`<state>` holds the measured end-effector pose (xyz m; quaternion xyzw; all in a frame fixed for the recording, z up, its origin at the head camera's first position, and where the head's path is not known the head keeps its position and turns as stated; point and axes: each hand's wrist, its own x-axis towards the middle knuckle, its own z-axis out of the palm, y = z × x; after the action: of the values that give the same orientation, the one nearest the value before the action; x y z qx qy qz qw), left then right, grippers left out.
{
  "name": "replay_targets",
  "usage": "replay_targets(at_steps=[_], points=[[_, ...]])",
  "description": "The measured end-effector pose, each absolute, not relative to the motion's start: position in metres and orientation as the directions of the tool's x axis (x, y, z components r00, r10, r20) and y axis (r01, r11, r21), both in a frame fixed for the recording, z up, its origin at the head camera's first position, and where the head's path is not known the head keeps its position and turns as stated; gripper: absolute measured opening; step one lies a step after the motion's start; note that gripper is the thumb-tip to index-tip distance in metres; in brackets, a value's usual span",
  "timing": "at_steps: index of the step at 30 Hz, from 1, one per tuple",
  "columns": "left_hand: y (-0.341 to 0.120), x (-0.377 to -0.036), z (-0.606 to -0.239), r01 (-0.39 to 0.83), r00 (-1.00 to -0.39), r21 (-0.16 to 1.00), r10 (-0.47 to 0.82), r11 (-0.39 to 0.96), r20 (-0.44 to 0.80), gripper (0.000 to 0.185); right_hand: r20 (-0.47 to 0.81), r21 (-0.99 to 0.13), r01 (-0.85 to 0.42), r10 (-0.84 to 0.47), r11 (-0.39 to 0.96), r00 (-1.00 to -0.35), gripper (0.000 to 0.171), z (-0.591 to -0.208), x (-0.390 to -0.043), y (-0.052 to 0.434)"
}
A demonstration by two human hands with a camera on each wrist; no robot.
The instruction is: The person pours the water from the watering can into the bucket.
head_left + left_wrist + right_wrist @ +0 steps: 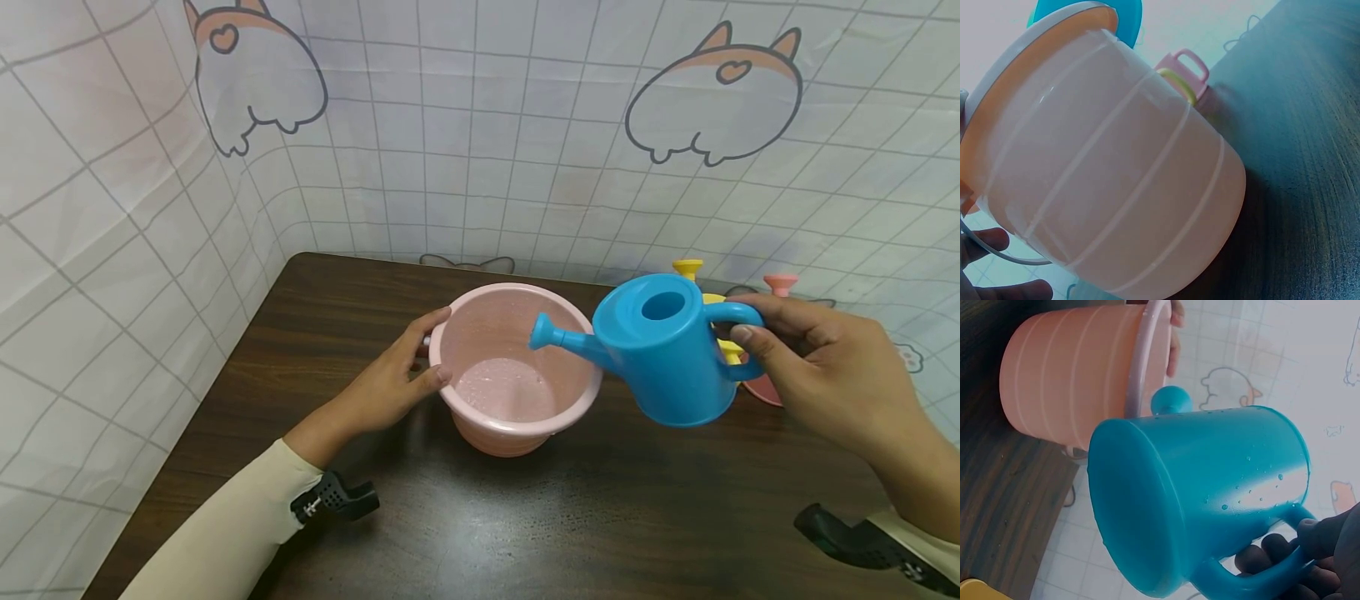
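A pink plastic bucket (517,433) stands on the dark wooden table (570,525) with water at its bottom. My left hand (390,375) holds its left rim, thumb against the outside wall. My right hand (817,367) grips the handle of a blue watering can (667,367), lifted off the table and tilted left, its spout over the bucket's right rim. The left wrist view is filled by the bucket's (1110,175) ribbed side. The right wrist view looks at the can's (1197,494) base, water drops on its side, with the bucket (1079,381) behind it.
Behind the can, small yellow (688,268) and pink (780,285) watering cans stand at the table's back right. A white grid-pattern curtain (480,133) with cartoon prints closes off the table's back and left sides. Bare tabletop lies in front of the bucket.
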<state>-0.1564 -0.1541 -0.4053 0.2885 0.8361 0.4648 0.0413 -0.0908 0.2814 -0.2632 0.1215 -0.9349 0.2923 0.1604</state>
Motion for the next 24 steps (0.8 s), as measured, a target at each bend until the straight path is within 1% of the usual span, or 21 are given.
replay_targets(at_steps=[14, 24], points=[[-0.1533, -0.1561, -0.4055, 0.452, -0.826, 0.802, 0.523, 0.391, 0.21, 0.085, 0.384, -0.523, -0.328, -0.125, 0.787, -0.915, 0.032, -0.2631, -0.091, 0.2809], [-0.1537, -0.1557, -0.4057, 0.453, -0.824, 0.805, 0.526, 0.383, 0.213, 0.084, 0.412, -0.515, -0.361, -0.145, 0.777, -0.899, 0.031, -0.2631, -0.0912, 0.2795]])
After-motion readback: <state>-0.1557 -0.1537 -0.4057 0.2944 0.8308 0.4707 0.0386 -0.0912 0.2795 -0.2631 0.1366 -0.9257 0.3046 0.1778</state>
